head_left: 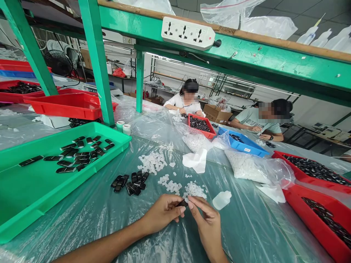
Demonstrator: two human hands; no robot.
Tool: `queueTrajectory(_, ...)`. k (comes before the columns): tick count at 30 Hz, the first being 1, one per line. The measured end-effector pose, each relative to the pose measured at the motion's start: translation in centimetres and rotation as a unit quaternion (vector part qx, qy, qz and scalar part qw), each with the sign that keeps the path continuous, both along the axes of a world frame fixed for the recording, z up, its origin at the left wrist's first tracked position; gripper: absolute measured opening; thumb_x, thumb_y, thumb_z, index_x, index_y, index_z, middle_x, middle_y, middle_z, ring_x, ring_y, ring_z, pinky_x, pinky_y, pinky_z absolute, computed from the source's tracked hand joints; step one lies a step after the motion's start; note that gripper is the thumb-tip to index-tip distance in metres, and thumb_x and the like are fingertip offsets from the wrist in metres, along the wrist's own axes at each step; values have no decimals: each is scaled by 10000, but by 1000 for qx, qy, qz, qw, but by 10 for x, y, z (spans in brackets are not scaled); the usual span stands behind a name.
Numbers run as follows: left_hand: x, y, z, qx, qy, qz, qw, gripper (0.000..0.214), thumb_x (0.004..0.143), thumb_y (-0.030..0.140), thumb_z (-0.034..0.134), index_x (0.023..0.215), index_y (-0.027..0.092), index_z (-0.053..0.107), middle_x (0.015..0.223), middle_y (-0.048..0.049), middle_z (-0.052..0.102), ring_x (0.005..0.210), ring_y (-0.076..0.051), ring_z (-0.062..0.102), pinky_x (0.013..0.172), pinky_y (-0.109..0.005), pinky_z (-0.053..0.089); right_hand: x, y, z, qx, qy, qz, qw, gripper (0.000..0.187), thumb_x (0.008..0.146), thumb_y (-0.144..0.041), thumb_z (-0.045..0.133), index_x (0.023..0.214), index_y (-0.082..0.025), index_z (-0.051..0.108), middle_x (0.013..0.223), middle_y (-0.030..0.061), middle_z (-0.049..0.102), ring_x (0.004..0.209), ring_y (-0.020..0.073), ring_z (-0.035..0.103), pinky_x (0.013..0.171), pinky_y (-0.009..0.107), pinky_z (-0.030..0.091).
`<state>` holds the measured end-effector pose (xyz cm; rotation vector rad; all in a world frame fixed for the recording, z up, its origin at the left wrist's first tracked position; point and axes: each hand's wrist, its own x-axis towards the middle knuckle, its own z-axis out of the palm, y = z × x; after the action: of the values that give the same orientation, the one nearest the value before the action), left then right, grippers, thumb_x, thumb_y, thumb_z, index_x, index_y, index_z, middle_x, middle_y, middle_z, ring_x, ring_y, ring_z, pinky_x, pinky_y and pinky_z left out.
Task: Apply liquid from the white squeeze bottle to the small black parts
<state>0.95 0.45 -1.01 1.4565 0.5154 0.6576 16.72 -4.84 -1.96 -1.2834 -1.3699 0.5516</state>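
Note:
My left hand (pixel 159 215) is closed round a small black plastic casing (pixel 181 203), gripping it between thumb and fingers. At the casing's right end, my right hand (pixel 207 221) pinches a small whitish piece (pixel 187 200) against it; the fingertips partly hide both. Just beyond my hands lie a heap of tiny white bits (pixel 195 190), a group of white blocks (pixel 171 185) and a larger pile of white pieces (pixel 152 162). Several black casings (pixel 137 181) are heaped on the plastic-covered table to the left. A translucent white bottle (pixel 222 199) lies right of my right hand.
A green tray (pixel 27 215) with black casings stands left. Red trays (pixel 309 215) of black parts line the right edge. Bags of white pieces (pixel 246 168) and a blue tray (pixel 251 148) lie farther back. Two people sit opposite. A green shelf frame (pixel 95 62) crosses above.

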Motion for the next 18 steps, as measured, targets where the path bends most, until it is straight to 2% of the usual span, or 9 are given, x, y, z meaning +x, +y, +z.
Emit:
queueTrajectory(4,0,0,3,9,10,-11,1000,408,825,502,501,826,113,624,704,-45,578,573,-121,526,564,-211,414,0,0,-1,7,5,7,1000,196,799,-264,598,970,-245,694,937,68,684,886,214,625,783,385,515)
queueTrajectory(9,-2,2,8,-4,-2,-32,999,426,829,518,488,797,112,613,621,-11,521,497,-86,459,504,-185,359,-3,-3,-4,6,2,23,1000,233,825,-267,562,1034,-255,664,1085,77,646,1021,232,578,874,431,470)
queueTrajectory(13,-4,4,11,0,-11,-45,999,413,837,496,495,774,104,608,572,8,477,474,-72,395,478,-180,304,-6,-6,-9,-7,9,22,1000,244,836,-259,548,1055,-252,654,1125,72,622,1050,223,562,893,409,460)
queueTrajectory(18,-7,6,12,-23,-14,-46,999,413,836,502,494,833,107,614,557,22,436,475,-72,347,458,-176,277,-7,-9,-12,20,-49,25,998,292,830,-243,553,1114,-271,615,1126,71,608,1065,232,537,889,417,449)
